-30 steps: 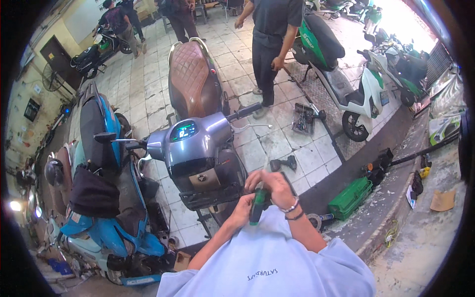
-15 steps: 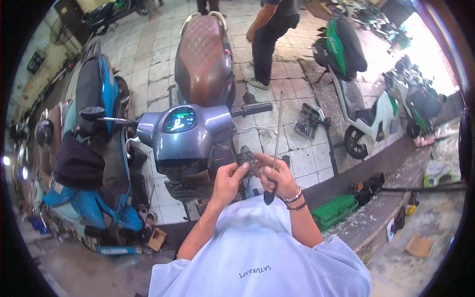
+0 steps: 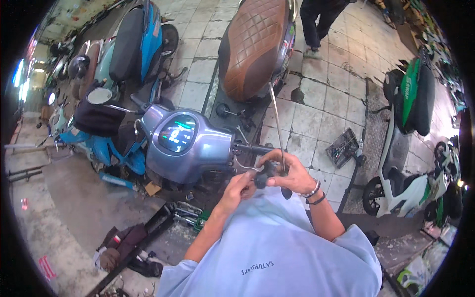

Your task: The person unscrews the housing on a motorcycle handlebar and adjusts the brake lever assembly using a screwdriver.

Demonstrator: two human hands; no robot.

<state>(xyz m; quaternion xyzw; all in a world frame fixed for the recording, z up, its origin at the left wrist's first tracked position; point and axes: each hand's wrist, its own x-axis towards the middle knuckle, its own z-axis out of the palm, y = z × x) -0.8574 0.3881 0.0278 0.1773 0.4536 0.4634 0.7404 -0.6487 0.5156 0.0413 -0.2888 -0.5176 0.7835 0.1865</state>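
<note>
In front of my chest, my right hand (image 3: pixel 296 174) keeps a long screwdriver (image 3: pixel 277 119) tucked in its grip. Its thin metal shaft points up past the handlebar, and the dark handle end shows below the fingers. The thumb and forefinger of that same hand curl around a small dark part (image 3: pixel 265 174), whose exact kind I cannot make out. My left hand (image 3: pixel 237 190) is closed, its fingertips pinched at the part's left side and partly hidden. Just beyond is the grey-purple scooter's handlebar cover (image 3: pixel 205 148) with a lit display (image 3: pixel 178 132) and a silver brake lever (image 3: pixel 250 167).
The scooter's brown quilted seat (image 3: pixel 255 49) extends away ahead. A blue scooter (image 3: pixel 116 148) stands left, a white and green one (image 3: pixel 396 183) right. A tray of tools (image 3: pixel 342 147) lies on the tiles. Another person's legs (image 3: pixel 321 22) are at the far side.
The view has swung leftward, so the scooter's seat and the right-hand scooter appear further right. The small dark part now sits within my right fingers; the screwdriver stays in that hand.
</note>
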